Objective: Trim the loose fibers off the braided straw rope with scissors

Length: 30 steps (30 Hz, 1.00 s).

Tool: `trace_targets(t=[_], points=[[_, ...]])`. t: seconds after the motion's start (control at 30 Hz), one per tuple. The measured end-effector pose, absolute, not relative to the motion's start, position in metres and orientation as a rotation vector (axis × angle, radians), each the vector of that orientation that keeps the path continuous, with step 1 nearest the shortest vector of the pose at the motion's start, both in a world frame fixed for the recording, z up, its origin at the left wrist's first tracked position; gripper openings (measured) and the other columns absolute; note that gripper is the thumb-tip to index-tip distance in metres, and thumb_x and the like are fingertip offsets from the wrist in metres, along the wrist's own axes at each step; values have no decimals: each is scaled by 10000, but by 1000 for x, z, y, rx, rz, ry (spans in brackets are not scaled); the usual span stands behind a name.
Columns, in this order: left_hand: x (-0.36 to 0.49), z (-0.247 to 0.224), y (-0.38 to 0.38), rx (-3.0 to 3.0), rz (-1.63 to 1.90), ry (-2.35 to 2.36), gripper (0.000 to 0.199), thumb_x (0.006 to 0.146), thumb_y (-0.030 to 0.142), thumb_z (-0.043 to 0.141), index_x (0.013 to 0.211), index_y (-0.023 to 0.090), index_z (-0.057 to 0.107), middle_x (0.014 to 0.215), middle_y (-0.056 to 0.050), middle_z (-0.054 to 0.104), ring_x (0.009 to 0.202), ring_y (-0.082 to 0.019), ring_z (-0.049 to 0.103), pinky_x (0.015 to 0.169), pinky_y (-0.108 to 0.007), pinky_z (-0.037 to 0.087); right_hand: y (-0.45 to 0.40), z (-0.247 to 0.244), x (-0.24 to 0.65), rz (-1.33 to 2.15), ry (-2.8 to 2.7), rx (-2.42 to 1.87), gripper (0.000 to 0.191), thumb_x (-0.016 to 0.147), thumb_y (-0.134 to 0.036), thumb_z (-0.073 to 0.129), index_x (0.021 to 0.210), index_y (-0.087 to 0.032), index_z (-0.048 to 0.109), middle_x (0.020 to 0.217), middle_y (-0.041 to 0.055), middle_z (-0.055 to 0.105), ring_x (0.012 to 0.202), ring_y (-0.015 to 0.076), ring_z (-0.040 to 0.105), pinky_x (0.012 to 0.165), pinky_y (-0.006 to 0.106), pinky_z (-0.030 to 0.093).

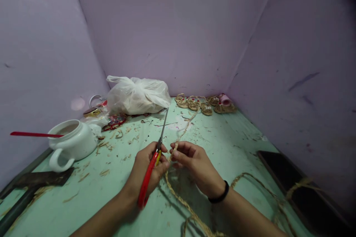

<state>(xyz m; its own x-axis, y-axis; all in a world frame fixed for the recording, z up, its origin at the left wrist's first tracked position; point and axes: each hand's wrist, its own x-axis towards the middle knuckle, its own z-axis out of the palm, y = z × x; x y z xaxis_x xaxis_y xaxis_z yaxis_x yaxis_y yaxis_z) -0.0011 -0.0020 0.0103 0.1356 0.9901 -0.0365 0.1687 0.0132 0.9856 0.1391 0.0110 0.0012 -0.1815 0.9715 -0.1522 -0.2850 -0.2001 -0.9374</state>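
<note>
My left hand (150,166) is closed around a pair of scissors (148,177) with red and yellow handles, their blades pointing away toward the back wall. Its fingertips also meet the straw-coloured braided cord (178,196). Beside it, my right hand (191,159) pinches that cord between thumb and fingers, a black band on the wrist. From the pinch the cord runs forward to small coiled braided pieces (194,103) with red and white beads along the back. Its other part hangs toward me and lies in loops at the lower right.
At left stands a white pot (75,142) with a red stick in it, near a dark metal tool (41,179). A knotted white plastic bag (139,96) rests at the back. A dark flat slab (294,189) lies right. Fibre scraps dot the green table (111,196); walls enclose three sides.
</note>
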Motion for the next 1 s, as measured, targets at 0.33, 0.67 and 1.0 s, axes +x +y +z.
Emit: trace_targets(t=[0.33, 0.67, 1.0], points=[[3, 7, -8, 1352, 938, 1176, 216, 635, 175, 572, 799, 186, 432, 561, 63, 459, 456, -62, 368, 433, -183, 286, 8, 3, 137, 1456, -890, -1055, 242, 452, -202, 772, 665, -138, 676, 559, 11, 640, 511, 111, 548, 543, 259, 458], [-25, 13, 7, 2415, 730, 1468, 249, 753, 125, 366, 969, 185, 474, 769, -29, 522, 674, -165, 474, 608, -282, 389, 13, 7, 144, 1421, -971, -1067, 195, 537, -246, 726, 692, -131, 699, 580, 12, 632, 527, 103, 528, 537, 244, 438], [-31, -2, 22, 2833, 470, 1551, 348, 785, 84, 359, 1111, 163, 452, 955, -103, 510, 866, -223, 474, 746, -392, 406, 10, 11, 141, 1313, -1139, -1204, 217, 517, -115, 663, 724, -150, 716, 552, -7, 630, 496, 110, 504, 494, 235, 390]])
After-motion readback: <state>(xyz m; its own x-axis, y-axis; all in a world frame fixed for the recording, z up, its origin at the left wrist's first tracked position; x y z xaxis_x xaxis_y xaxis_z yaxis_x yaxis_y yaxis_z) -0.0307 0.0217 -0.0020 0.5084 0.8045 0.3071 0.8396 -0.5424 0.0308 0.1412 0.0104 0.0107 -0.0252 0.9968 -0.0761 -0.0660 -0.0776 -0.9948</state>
